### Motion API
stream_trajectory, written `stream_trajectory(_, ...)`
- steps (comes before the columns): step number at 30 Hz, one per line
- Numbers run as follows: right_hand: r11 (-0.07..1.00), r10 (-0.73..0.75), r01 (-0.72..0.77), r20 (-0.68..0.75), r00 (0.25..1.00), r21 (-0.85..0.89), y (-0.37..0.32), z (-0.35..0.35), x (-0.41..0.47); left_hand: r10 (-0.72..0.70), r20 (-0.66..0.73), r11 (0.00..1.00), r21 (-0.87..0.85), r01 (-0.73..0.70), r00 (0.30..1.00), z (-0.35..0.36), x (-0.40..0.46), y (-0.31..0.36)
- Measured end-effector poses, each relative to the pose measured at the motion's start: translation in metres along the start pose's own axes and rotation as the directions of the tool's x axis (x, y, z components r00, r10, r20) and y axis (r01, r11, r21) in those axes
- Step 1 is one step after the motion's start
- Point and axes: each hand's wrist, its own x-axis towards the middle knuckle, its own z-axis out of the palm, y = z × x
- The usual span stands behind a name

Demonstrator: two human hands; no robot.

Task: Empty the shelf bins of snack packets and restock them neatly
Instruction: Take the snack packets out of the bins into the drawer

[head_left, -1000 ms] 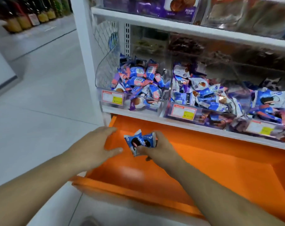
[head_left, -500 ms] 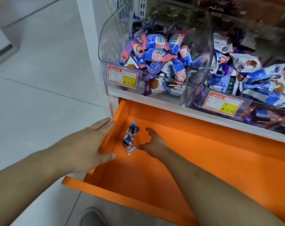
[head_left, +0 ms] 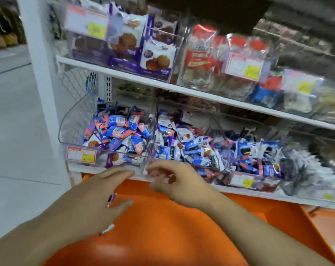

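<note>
Where packets lie: blue-pink packets [head_left: 116, 131] heaped in your clear bin [head_left: 70, 135], centre left.
Left hand [head_left: 97, 200]: fingers relaxed, holding nothing, over the orange drawer [head_left: 182, 237].
Right hand [head_left: 174, 181]: loosely curled, empty, at bin front.

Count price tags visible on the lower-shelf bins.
2. Left price tag fronts the leftmost bin; right price tag sits past the right hand. That hand may hide a third; the far right is blurred.
</note>
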Motion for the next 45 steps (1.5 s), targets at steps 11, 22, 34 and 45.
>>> stream_trajectory(11,0.977,0.175,-0.198,-0.244,0.954,-0.076,0.066,-0.09,0.003,0.065,-0.154,0.995,-0.059,-0.075,0.986,-0.034,-0.002,0.046)
stream_trajectory(22,0.892,0.208,-0.322,-0.346,0.915,-0.317,0.09,-0.078,0.029,-0.042,-0.006,0.999,0.033,0.043,0.999,-0.035,0.008,0.06)
stream_trajectory(34,0.981,0.078,-0.163,-0.55,0.831,-0.107,0.105,-0.073,0.029,0.029,0.025,0.999,0.037,-0.03,0.999,-0.027,0.028,0.079)
stream_trajectory(45,0.91,0.118,0.143,-0.573,0.811,0.389,0.018,-0.08,0.005,-0.089,-0.078,0.919,-0.392,0.051,0.993,-0.044,0.023,0.099)
